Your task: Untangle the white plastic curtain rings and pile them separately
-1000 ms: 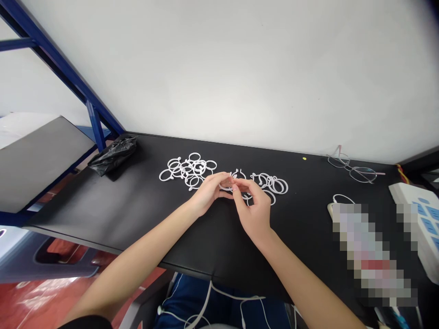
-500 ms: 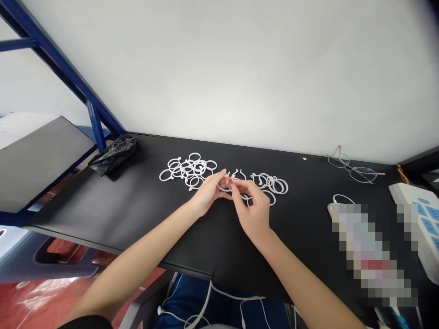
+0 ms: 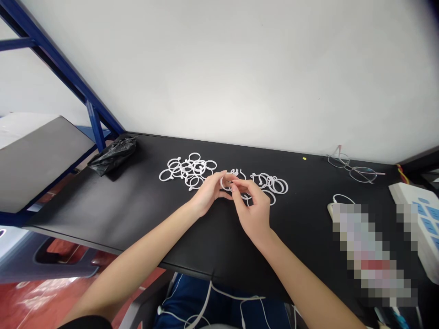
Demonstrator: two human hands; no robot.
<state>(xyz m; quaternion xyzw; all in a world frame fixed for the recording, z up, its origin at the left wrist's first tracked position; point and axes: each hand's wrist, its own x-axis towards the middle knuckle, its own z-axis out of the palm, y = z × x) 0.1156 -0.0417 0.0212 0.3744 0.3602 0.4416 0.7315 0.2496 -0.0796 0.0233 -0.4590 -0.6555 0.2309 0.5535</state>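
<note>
Many rings dot a table beside a wall.

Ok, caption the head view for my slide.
Left hand and right hand holding a ring, more white rings on the table.

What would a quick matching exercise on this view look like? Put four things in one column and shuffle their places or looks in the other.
Things
1. Glasses
2. Black plastic bag
3. White ring
4. Power strip

Places or looks
A. Between the left hand and the right hand, at their fingers
B. White with blue socket faces, at the picture's right edge
C. Crumpled, at the back left of the desk
D. Lying near the wall, toward the right

Pairs: 1-D, 2-C, 3-A, 4-B
</note>
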